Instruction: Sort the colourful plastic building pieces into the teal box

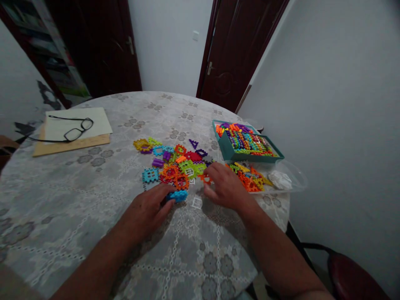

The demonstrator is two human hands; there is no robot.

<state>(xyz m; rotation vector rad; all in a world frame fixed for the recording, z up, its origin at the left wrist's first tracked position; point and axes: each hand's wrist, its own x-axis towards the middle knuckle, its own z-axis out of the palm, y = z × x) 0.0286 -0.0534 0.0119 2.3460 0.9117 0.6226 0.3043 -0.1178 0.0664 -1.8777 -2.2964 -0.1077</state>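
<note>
My left hand (153,204) is closed on a small stack of blue toothed building pieces (178,196) at the near edge of a colourful pile. On the pile's right side, my right hand (223,183) has its thumb and fingers curled round an orange building piece (205,178), partly hidden by the fingers. Between the hands lies a white window-shaped piece (196,203). Another white window piece (189,172) rests on a lime green building piece (187,166). A light blue square piece (151,175) lies at the pile's left, beside orange frames (181,181).
A clear plastic tray (298,183) on the right holds orange and yellow pieces and a crumpled white bag (280,180). Behind it stands a green box (229,149) of colourful beads. Glasses (75,133) lie on paper and a board (68,145) at far left.
</note>
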